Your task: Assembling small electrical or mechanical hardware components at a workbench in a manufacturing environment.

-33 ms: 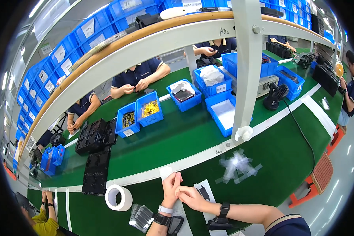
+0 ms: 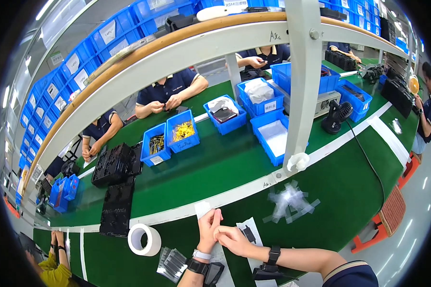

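Close to the front of the green table, my left hand (image 2: 209, 230) and my right hand (image 2: 231, 240) are pressed together, fingers curled closed. Whatever lies between them, if anything, is hidden. Beneath them a white strip (image 2: 202, 207) runs along the tabletop. To the right lies another white strip (image 2: 255, 236) bearing a small black piece (image 2: 248, 233). A roll of white tape (image 2: 154, 241) stands left of my left hand. Nearer me is a clear bag of dark flat pieces (image 2: 172, 264). Beyond my right hand lies a tangle of clear tape pieces (image 2: 290, 203).
A white post (image 2: 299, 91) and low rail divide the table. Behind stand blue bins (image 2: 183, 143), one with yellow parts, and a black fan (image 2: 334, 119) whose cable crosses the right side. Black trays (image 2: 116, 206) are at left. Several co-workers sit around.
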Available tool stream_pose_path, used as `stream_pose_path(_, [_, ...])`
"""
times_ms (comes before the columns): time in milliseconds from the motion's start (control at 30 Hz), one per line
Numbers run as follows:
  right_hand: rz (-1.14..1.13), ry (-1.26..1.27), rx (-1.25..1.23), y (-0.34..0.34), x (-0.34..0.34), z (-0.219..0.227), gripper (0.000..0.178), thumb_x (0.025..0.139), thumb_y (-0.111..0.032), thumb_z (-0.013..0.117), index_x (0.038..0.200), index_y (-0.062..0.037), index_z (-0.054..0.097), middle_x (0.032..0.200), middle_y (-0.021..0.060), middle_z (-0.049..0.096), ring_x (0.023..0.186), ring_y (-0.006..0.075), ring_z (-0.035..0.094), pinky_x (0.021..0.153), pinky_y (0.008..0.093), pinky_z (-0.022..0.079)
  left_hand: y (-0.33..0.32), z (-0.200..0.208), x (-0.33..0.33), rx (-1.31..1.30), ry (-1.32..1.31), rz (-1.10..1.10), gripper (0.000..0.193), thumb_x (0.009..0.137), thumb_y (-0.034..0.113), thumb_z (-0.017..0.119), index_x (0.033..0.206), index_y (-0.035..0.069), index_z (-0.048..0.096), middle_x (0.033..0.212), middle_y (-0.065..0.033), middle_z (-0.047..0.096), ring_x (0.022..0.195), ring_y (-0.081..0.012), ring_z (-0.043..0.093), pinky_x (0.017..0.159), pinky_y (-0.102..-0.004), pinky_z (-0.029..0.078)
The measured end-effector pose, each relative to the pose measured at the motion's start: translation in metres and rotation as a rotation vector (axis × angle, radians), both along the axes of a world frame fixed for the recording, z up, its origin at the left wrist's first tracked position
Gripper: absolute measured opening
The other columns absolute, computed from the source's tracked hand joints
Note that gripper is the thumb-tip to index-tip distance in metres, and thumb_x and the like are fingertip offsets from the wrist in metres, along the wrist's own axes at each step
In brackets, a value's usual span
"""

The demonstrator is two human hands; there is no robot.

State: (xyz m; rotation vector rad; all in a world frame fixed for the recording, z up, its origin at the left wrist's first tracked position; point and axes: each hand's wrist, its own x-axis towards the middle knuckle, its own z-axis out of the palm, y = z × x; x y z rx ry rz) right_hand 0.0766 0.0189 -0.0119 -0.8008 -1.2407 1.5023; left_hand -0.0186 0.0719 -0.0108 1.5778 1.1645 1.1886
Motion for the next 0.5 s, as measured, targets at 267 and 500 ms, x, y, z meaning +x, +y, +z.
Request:
stream_pose_path(267, [-0.018, -0.019, -0.002, 0.0022, 0.0016, 0.0003, 0.016, 0.085, -0.011, 0.041, 0.072, -0.0035, 0.047, 0.053, -0.0035, 0.037, 0.047, 0.0033, 0.032, 0.042, 0.0197, 0.025, 0.0028, 0.0025, -0.001, -0.068, 0.048, -0.028, 0.031, 0.084, 0.022, 0.05, 0.062, 0.001, 0.048, 0.052, 0.001, 0.042, 0.049, -0.0032, 0.035, 0.042, -0.0204, 0.027])
stream_pose_path(500, [-0.032, -0.01, 0.004, 0.0016, 0.0022, -0.0018, 0.014, 0.082, -0.011, 0.046, 0.071, -0.0026, 0.049, 0.052, -0.003, 0.04, 0.048, 0.0026, 0.034, 0.041, 0.0202, 0.025, 0.0007, 0.0067, 0.0003, -0.033, 0.068, -0.037, 0.03, 0.085, 0.021, 0.049, 0.063, 0.0, 0.047, 0.051, 0.0026, 0.039, 0.049, -0.0023, 0.032, 0.041, -0.02, 0.025])
